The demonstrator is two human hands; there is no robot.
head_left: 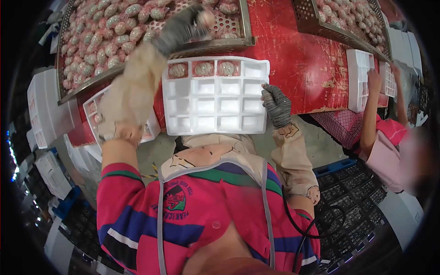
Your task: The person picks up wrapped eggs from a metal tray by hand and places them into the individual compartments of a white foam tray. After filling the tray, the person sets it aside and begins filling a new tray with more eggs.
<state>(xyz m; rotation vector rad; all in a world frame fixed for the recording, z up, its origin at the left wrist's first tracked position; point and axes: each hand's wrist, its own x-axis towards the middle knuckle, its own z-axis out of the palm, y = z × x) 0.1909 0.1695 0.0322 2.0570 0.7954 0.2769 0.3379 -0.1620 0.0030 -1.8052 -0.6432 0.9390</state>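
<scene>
A white compartment tray (216,103) lies in front of me at the red table's edge. Three egg-shaped pieces in clear, red-printed wrap, one of them a wrapped egg (203,69), sit in its far row, in the left three compartments. My right hand (277,106), in a grey knit glove, is closed on the tray's right rim. My left hand (183,28), also gloved, reaches over the perforated metal bin (223,21) of wrapped eggs (110,39). Its fingers are curled and blurred around something pale and round that I cannot make out.
Behind my left forearm is another white tray (151,126) with wrapped pieces. White trays (52,103) are stacked at far left. A second metal bin (316,23) stands at back right. A co-worker's hands (375,81) are by a white tray (360,75) at right.
</scene>
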